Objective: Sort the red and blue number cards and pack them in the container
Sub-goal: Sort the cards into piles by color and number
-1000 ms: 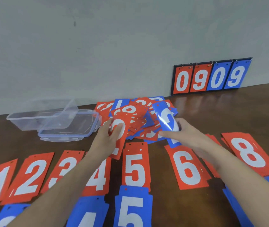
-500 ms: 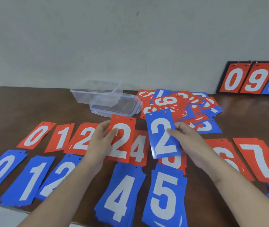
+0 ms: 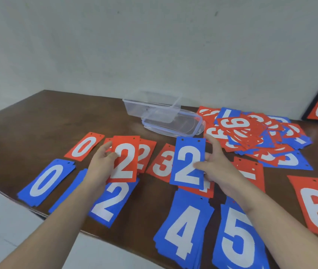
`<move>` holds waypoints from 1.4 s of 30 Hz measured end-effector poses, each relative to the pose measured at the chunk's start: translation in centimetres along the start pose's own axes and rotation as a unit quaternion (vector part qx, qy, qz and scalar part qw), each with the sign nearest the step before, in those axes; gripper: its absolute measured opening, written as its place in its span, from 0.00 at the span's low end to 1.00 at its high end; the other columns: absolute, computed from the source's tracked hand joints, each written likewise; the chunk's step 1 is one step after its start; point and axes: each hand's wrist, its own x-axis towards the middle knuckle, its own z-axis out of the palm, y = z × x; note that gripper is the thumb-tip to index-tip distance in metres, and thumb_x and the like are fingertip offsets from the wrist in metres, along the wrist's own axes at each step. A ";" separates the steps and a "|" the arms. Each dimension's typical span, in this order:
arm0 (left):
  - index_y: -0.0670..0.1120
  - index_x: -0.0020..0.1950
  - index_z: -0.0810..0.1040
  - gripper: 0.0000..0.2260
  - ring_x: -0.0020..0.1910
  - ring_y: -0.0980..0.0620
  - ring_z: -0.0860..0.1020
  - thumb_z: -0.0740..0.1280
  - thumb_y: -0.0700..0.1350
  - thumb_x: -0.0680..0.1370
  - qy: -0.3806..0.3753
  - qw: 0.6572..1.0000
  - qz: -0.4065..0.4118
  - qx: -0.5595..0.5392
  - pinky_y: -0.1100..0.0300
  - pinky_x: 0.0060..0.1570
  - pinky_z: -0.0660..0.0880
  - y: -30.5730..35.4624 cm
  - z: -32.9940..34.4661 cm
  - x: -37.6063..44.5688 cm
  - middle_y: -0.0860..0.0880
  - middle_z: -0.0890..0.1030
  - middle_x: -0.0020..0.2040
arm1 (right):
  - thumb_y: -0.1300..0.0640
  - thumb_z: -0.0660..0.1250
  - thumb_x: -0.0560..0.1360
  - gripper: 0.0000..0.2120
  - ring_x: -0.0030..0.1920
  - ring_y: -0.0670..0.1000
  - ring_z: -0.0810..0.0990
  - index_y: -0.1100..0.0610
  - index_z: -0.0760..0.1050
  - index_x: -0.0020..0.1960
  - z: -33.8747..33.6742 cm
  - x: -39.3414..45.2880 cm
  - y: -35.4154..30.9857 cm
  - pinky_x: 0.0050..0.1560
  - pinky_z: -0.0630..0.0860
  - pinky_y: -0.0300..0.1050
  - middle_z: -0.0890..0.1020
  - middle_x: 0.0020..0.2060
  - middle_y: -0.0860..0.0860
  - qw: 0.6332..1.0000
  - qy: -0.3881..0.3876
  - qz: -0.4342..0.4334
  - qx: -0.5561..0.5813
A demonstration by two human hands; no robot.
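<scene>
— Left hand [image 3: 101,167]?
— Pinching a red 2 card [image 3: 124,159] by its left edge, thumb on the face, above the red 2 pile [image 3: 147,153] and blue 2 pile [image 3: 110,202].

— Right hand [image 3: 217,167]?
— Gripping a blue 2 card [image 3: 188,162], thumb across the face, index finger raised, other fingers behind, over the red 3 pile [image 3: 161,164].

— Container [image 3: 152,105]?
— Clear, far side of the brown table [image 3: 38,121], propped on its lid [image 3: 173,124], just left of the unsorted card heap [image 3: 255,136].

Sorted card rows [image 3: 162,166] on the near table [image 3: 38,121], container [image 3: 152,105] behind them, loose card pile [image 3: 255,136] right of the container
</scene>
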 end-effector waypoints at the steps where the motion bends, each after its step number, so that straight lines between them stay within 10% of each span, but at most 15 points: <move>1: 0.59 0.77 0.65 0.22 0.48 0.47 0.85 0.63 0.47 0.84 -0.007 1.000 0.001 0.006 0.45 0.47 0.84 0.0 -0.3 0.6 0.48 0.78 0.66 | 0.65 0.71 0.76 0.38 0.51 0.52 0.86 0.34 0.56 0.71 0.3 0.1 -0.1 0.46 0.85 0.56 0.84 0.55 0.49 1.000 0.001 -0.001 0.001; 11: 0.53 0.77 0.64 0.25 0.45 0.57 0.79 0.66 0.43 0.82 -0.107 0.975 0.119 0.151 0.60 0.40 0.79 1.2 2.6 6.2 0.55 0.76 0.59 | 0.61 0.73 0.76 0.27 0.46 0.49 0.87 0.43 0.63 0.65 1.9 0.9 -0.4 0.43 0.85 0.50 0.85 0.50 0.48 0.999 0.052 0.000 -0.010; 17: 0.52 0.73 0.71 0.22 0.61 0.53 0.74 0.68 0.44 0.80 -0.064 0.943 0.223 0.237 0.64 0.53 0.70 0.0 1.8 7.5 0.49 0.72 0.64 | 0.62 0.72 0.77 0.15 0.47 0.50 0.87 0.50 0.68 0.56 3.3 1.2 -0.7 0.45 0.85 0.51 0.85 0.51 0.50 0.999 0.041 0.001 -0.016; 28: 0.55 0.62 0.74 0.11 0.41 0.51 0.81 0.63 0.42 0.82 0.021 0.956 0.234 0.175 0.63 0.35 0.75 -3.6 -7.3 2.2 0.54 0.78 0.43 | 0.66 0.71 0.76 0.18 0.47 0.51 0.87 0.52 0.68 0.59 12.2 1.3 -1.4 0.44 0.85 0.48 0.82 0.54 0.58 0.990 -0.136 -0.018 -0.038; 32: 0.59 0.59 0.73 0.11 0.41 0.49 0.82 0.62 0.43 0.82 0.053 0.962 0.206 0.174 0.53 0.33 0.77 -4.9 -9.6 0.3 0.56 0.79 0.42 | 0.58 0.71 0.76 0.23 0.49 0.51 0.83 0.47 0.65 0.65 15.2 1.3 -0.6 0.40 0.79 0.41 0.78 0.53 0.49 0.946 -0.160 -0.105 -0.260; 36: 0.58 0.60 0.73 0.11 0.41 0.49 0.83 0.62 0.43 0.82 0.066 0.960 0.196 0.189 0.51 0.40 0.81 -4.9 -9.9 -1.0 0.54 0.80 0.45 | 0.49 0.70 0.76 0.26 0.70 0.52 0.65 0.45 0.66 0.71 15.8 1.6 0.3 0.67 0.66 0.49 0.71 0.68 0.46 0.831 -0.083 -0.250 -0.489; 42: 0.55 0.62 0.74 0.10 0.38 0.56 0.83 0.62 0.44 0.83 0.028 0.949 0.234 0.210 0.55 0.41 0.82 -2.4 -5.9 -1.6 0.54 0.80 0.45 | 0.46 0.66 0.77 0.21 0.71 0.52 0.63 0.44 0.69 0.69 11.2 2.4 0.5 0.70 0.60 0.51 0.70 0.70 0.45 0.836 -0.061 -0.247 -0.486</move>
